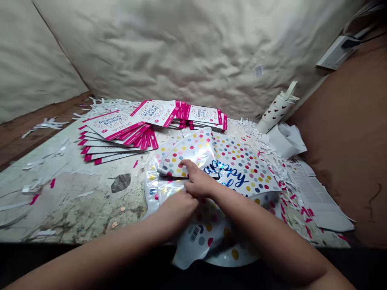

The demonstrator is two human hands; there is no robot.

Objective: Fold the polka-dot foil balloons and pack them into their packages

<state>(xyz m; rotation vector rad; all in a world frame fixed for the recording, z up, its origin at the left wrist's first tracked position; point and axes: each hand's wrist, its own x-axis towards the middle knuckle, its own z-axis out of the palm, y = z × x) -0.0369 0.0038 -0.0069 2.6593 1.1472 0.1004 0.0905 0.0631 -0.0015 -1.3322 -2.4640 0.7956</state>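
A flat foil balloon (pixel 238 161) with coloured dots and blue lettering lies spread across the table in front of me, its near edge hanging over the front. One part of it is folded over into a shiny flap (pixel 193 147). My right hand (pixel 198 179) rests on this flap, index finger stretched out and thumb apart from it; its other fingers are hidden. Just below, my left hand (pixel 183 203) is closed like a fist against the foil, touching the right hand near its thumb. The left fingertips are out of sight.
Pink-and-white printed packets (pixel 121 135) lie fanned in stacks at the back left, with another stack (pixel 204 114) beside them. Paper shreds (pixel 105 106) litter the table. A white tumbler with hearts (pixel 276 110) leans at the right, near crumpled paper (pixel 287 139) and flat sheets (pixel 314 197).
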